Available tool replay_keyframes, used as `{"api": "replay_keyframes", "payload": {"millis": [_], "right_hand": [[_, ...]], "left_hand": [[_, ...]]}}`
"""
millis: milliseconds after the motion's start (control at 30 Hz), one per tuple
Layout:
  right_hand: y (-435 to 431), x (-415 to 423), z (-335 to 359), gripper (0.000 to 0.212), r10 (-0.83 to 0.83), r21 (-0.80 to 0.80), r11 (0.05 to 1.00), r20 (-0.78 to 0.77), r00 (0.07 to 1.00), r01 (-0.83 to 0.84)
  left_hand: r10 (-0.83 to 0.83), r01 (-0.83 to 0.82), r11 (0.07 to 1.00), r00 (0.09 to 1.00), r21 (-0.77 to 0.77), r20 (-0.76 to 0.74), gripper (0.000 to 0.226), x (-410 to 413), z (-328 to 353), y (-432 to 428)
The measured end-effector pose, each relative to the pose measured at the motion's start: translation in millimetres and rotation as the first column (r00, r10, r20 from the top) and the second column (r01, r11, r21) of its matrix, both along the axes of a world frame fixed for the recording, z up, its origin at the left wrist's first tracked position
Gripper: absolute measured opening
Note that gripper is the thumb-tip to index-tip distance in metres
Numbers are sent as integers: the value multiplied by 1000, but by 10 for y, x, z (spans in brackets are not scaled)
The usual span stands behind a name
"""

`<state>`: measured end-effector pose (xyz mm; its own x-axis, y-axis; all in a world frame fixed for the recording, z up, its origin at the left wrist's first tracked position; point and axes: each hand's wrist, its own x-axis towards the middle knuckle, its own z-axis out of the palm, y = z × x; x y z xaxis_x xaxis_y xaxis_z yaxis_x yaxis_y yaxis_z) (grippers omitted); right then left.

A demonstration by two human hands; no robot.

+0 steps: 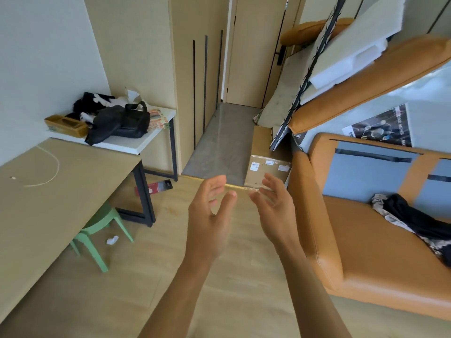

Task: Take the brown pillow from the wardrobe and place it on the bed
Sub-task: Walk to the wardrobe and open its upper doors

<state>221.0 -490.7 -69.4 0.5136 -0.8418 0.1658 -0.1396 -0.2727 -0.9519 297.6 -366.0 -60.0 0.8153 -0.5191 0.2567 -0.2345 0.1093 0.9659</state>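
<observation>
In the head view both hands are raised over the floor, the left hand (pixel 211 215) and right hand (pixel 274 207) palms facing, fingers (pixel 214 185) released and empty; a brown pillow (pixel 310 29) lies at top right on stacked bedding, not plainly in the wardrobe (pixel 195 76) with its shut doors. To do this step well, I judge, walk up first, then take it with both hands. Two hands, two benches (pixel 61 191), one green stool (pixel 97 230), one box (pixel 267 164).

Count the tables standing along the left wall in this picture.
2. A long beige-topped table with black legs stands nearest; a smaller white-topped table stands behind it, carrying bags. Others may lie outside the view.
</observation>
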Motion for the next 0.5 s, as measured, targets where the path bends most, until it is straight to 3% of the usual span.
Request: {"api": "replay_keyframes", "payload": {"millis": [500], "right_hand": [[-1666, 1682, -201, 55, -73, 119, 990, 31, 997, 69]], "left_hand": [[-92, 93, 991, 996, 100, -9, 41, 1630, -103, -1727]]}}
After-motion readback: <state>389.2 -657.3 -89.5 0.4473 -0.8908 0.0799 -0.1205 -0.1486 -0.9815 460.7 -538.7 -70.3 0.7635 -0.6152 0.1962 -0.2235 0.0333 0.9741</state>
